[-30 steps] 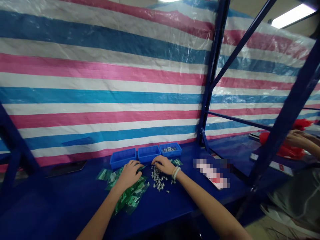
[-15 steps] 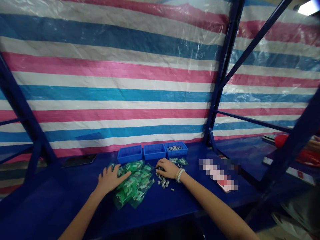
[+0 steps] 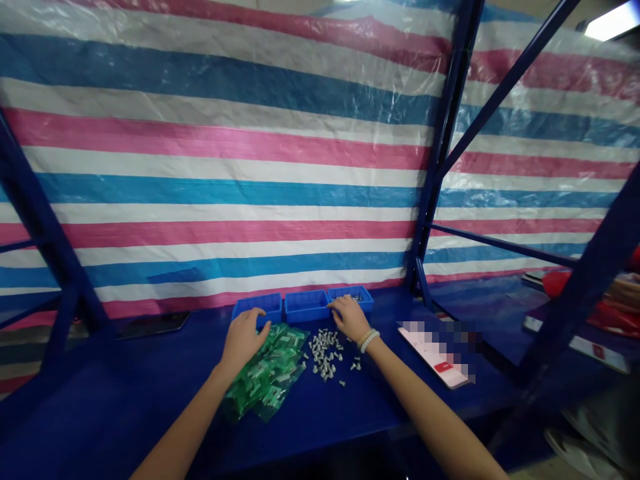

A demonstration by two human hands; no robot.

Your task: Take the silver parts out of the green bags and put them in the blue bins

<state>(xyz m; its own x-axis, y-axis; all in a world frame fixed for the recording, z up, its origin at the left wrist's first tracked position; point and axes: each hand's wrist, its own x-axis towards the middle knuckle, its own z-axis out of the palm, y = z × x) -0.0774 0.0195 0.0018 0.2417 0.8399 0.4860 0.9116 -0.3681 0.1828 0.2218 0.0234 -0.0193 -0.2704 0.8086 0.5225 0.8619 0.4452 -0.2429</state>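
Note:
My left hand [image 3: 246, 339] is over the top left of a pile of green plastic bags [image 3: 273, 373], thumb and fingers apart, with nothing visible in it. Its fingertips come close to the front of the left blue bin [image 3: 257, 305]. My right hand [image 3: 351, 319], with a beaded bracelet at the wrist, is in front of the right blue bin [image 3: 367, 300], which contains metal pieces. Its fingers are bent and slightly apart; what lies under the palm is hidden. Between my hands, loose metal screws [image 3: 326, 353] are spread on the blue tabletop [image 3: 350, 407].
A middle blue bin [image 3: 306, 305] stands between the other two. A dark phone [image 3: 155, 325] lies at the back left, and a pink-white phone [image 3: 437, 360] at the right. Blue metal posts [image 3: 427, 200] frame the bench before a striped plastic sheet [image 3: 240, 233].
My right hand has moved up and right from the screws to the right bin, uncovering them. My left hand has shifted up and right over the bags. Two small bags near the right bin are now out of sight.

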